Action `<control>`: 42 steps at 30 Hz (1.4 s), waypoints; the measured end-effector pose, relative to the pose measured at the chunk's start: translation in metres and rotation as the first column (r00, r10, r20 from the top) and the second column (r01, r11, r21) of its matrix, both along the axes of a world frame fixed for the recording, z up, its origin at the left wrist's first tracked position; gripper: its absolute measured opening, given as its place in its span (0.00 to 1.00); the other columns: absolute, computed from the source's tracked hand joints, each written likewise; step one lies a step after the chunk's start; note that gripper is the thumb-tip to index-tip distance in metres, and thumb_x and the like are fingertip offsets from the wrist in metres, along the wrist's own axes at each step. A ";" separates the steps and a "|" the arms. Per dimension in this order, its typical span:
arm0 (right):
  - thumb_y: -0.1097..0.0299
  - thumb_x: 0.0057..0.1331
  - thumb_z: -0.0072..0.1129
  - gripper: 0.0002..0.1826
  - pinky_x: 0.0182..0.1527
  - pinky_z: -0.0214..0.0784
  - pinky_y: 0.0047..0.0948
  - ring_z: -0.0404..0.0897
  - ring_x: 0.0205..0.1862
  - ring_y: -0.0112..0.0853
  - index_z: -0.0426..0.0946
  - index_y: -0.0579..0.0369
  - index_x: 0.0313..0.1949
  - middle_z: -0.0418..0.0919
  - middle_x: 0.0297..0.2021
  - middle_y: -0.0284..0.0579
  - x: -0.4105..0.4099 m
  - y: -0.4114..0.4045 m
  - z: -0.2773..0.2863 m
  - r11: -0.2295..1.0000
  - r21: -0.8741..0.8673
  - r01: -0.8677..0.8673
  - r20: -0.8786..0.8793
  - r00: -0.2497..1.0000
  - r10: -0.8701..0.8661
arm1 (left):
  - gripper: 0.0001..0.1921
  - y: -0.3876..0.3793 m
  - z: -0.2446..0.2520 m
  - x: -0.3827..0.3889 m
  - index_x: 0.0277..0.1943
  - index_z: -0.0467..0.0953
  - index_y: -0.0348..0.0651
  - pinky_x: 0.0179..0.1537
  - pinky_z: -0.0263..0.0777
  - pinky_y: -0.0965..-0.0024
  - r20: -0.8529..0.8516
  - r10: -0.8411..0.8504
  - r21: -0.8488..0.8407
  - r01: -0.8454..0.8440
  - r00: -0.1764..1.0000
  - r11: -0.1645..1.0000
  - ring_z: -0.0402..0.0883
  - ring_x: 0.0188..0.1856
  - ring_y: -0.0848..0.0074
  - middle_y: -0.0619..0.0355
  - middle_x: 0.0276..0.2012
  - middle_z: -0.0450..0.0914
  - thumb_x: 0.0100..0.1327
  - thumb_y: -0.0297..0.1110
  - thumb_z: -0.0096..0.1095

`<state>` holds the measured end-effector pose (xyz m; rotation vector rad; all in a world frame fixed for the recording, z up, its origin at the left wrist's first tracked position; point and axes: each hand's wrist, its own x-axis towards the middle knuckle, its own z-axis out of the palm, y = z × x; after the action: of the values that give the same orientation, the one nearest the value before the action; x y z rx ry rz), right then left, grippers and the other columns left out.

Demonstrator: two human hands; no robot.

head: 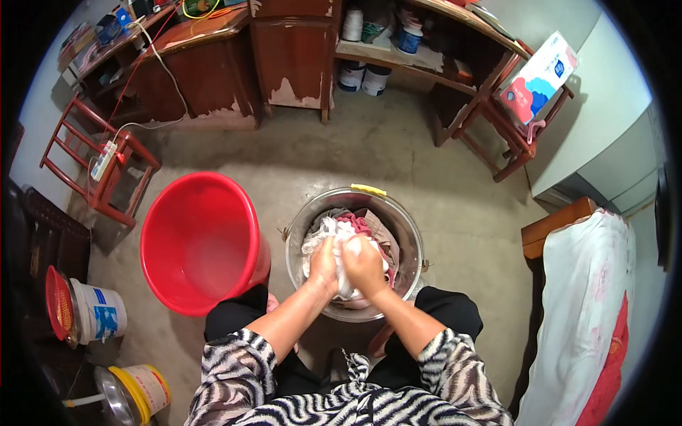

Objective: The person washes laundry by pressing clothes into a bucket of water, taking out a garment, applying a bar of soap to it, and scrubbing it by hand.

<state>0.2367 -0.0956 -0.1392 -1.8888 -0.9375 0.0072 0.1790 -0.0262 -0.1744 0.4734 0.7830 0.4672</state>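
Note:
Close together over a round stainless steel bucket [410,239], both hands grip a bunched white cloth [334,230]. My left hand [324,266] has its fingers curled into the cloth from the left. From the right, my right hand [365,265] is clenched on the same cloth. Beneath them, grey, dark pink and beige garments [381,234] lie heaped in the bucket; the hands hide part of the heap. A yellow grip [368,189] on the bucket's handle rests at the far rim. To the left stands a large red plastic tub [250,213].
A red wooden chair [114,154] bearing a power strip [104,160] stands at the far left. Lidded buckets [101,309] line the near left. Worn wooden cabinets [293,64] close off the back. At right are a chair with a tissue pack [541,80] and a cloth-covered bed [565,298].

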 end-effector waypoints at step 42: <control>0.59 0.61 0.53 0.14 0.27 0.65 0.44 0.74 0.25 0.51 0.69 0.55 0.25 0.73 0.22 0.54 -0.030 0.000 0.006 0.958 -0.145 -0.248 0.031 0.967 0.254 | 0.12 0.020 -0.020 -0.010 0.33 0.76 0.42 0.32 0.71 0.70 -0.184 0.099 0.039 -0.093 0.978 0.995 0.76 0.29 0.75 0.58 0.28 0.78 0.59 0.41 0.54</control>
<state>0.2066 -0.0955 -0.1333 -1.8913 -1.2338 0.1838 0.1689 -0.0066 -0.1940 0.5137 0.9832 0.5299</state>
